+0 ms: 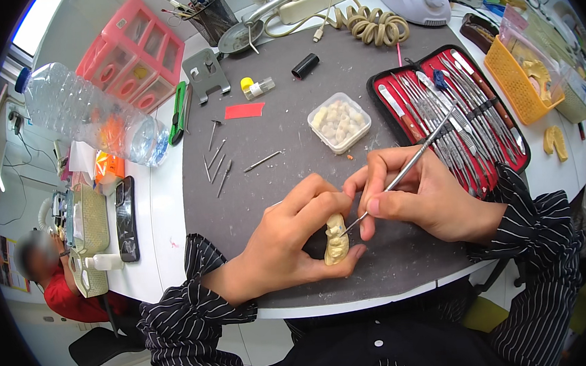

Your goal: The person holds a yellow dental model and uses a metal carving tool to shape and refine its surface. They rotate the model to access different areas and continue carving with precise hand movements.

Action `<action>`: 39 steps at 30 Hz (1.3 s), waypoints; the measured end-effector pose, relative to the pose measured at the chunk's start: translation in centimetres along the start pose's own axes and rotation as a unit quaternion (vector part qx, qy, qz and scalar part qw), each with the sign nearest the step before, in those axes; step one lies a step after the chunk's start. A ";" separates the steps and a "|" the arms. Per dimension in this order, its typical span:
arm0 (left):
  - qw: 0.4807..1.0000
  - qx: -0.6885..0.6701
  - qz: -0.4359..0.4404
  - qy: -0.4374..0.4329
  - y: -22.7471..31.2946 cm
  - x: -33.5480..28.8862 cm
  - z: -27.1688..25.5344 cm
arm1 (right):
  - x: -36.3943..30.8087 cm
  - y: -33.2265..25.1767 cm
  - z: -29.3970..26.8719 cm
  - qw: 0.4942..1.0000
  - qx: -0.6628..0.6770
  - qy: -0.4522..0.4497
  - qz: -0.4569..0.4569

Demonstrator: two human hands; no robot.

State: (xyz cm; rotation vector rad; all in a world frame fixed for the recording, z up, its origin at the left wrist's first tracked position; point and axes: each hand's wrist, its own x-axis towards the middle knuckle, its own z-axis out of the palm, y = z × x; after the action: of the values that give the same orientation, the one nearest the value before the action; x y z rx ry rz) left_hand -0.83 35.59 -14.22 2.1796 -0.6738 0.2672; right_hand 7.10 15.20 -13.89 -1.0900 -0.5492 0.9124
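Between the thumb and fingers of my left hand [288, 234] is a small yellowish dental cast [336, 242] with tooth shapes along it. My right hand [412, 191] grips a thin metal dental carving tool [410, 164] like a pen, its lower tip at the side of the cast. Both hands are close together over the grey mat [274, 198] near the table's front edge. Beyond them stands a clear plastic box [340, 123] of cream-coloured tooth pieces. Right of it, an opened red-lined case [451, 117] holds many slim metal instruments.
Several metal burs [221, 178] lie left on the mat, near a red strip [244, 111], a small yellow-capped vial [258, 87] and a green cutter [177, 113]. A large water bottle [91, 112] leans by pink drawers [134, 54]. An orange basket [513, 79] stands right. A person in red [76, 286] sits far left.
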 end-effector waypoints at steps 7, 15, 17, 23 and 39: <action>1.000 0.005 -0.009 0.010 -0.1 0.2 -0.2 | 0.1 0.1 0.2 1.000 0.009 0.020 -0.016; 1.000 -0.009 -0.023 -0.005 0.3 0.3 -0.2 | 0.0 0.5 -0.4 1.000 0.015 -0.001 -0.023; 1.000 -0.004 -0.028 -0.005 0.4 0.4 -0.4 | 0.1 1.0 -0.4 0.998 0.031 0.015 -0.044; 0.998 -0.006 -0.061 0.015 0.3 0.2 -0.6 | 0.2 0.3 0.2 0.991 0.078 0.075 -0.075; 0.994 0.026 -0.086 0.054 0.3 0.2 -0.6 | 0.1 0.4 0.1 0.997 0.009 0.065 -0.051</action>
State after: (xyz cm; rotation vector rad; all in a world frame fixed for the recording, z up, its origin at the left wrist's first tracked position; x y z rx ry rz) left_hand -0.80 35.81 -13.52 2.2395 -0.4198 0.3114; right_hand 6.96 15.43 -14.20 -1.0871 -0.4824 0.7506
